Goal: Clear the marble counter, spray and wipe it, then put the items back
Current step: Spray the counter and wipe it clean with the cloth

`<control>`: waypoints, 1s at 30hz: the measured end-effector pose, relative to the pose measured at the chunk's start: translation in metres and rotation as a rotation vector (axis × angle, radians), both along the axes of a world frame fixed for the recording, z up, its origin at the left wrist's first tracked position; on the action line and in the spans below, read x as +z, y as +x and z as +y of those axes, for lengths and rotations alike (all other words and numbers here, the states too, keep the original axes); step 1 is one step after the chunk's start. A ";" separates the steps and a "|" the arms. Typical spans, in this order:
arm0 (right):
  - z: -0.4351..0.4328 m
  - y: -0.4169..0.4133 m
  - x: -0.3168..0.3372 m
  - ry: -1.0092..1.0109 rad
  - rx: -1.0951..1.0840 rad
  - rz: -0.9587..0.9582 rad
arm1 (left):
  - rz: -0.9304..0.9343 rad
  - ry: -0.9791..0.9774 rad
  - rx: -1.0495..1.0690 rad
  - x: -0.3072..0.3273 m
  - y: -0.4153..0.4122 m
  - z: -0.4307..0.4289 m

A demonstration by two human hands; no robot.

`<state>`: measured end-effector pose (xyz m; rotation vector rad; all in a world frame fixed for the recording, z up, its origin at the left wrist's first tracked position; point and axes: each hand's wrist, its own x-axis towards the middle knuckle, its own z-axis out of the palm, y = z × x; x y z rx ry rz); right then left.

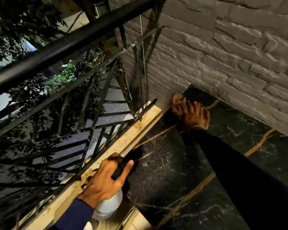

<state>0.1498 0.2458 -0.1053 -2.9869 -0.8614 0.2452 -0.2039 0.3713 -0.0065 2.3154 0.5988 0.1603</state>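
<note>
The black marble counter (170, 166) with gold veins runs along the grey wall. At its far corner my right hand (194, 116) presses a brownish cloth (177, 101) flat on the marble; the motion is blurred. At the counter's near left edge my left hand (105, 180) grips a white spray bottle (107, 207) with a black trigger head (123, 165), its nozzle pointing over the marble. Most of the cloth is hidden under my fingers.
A cream stone ledge (123, 143) borders the counter's left side, with a black metal railing (83, 103) standing on it and foliage beyond. A grey textured brick wall (223, 55) closes off the back and right. A thin cord (144, 63) hangs by the wall corner.
</note>
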 end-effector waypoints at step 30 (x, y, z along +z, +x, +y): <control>-0.051 -0.119 -0.023 0.172 0.334 -0.062 | 0.062 -0.133 -0.048 0.034 0.039 -0.028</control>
